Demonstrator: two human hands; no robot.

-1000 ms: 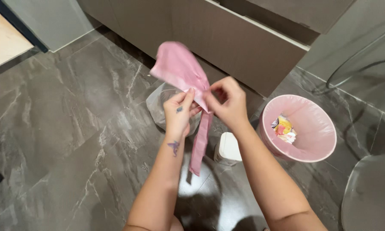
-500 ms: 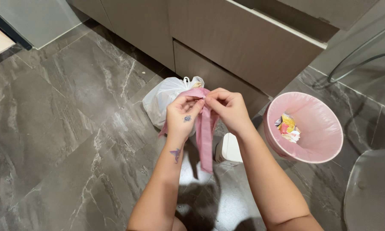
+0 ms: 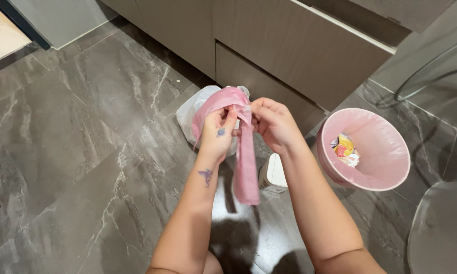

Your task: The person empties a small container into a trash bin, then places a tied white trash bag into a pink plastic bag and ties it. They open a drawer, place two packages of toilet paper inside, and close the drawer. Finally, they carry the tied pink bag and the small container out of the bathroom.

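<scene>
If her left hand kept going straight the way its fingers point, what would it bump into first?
Probably the pink bag that the left hand already grips; beyond it, the white bag on the floor, then the cabinet. Depth is hard to judge from above.

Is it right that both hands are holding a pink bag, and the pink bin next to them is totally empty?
Not quite. Both hands, the left hand and the right hand, do hold the pink bag, but the pink bin is not empty. The head view shows some crumpled rubbish lying inside it.
</scene>
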